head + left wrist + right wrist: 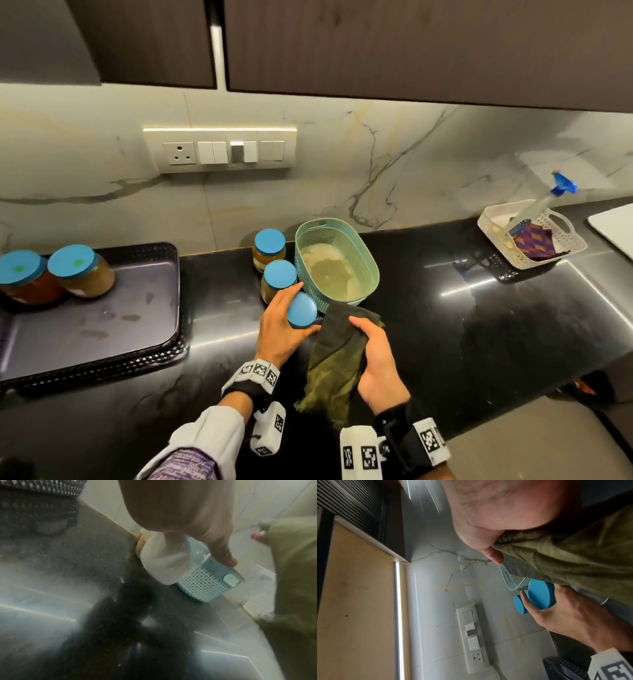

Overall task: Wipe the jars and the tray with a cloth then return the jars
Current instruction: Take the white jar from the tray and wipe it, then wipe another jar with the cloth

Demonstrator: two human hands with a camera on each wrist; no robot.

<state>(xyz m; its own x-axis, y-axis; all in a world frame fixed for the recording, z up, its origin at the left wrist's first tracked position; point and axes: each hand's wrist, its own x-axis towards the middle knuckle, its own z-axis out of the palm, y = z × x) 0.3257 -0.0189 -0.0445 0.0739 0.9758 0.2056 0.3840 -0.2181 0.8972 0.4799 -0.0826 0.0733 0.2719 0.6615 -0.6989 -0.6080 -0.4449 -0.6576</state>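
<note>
My left hand grips a blue-lidded jar just above the black counter, tilted, with thumb and fingers round its side. In the left wrist view the jar is a pale blur under my fingers. My right hand holds a dark green cloth right beside the jar, thumb pinching the fabric. Two more blue-lidded jars stand on the counter behind my left hand. The dark tray lies at the left with smudges on it and two jars at its far end.
A teal perforated basket with murky liquid stands just behind the cloth, close to the jars. A white basket holding a spray bottle and a patterned cloth sits at the far right. A switch panel is on the marble wall.
</note>
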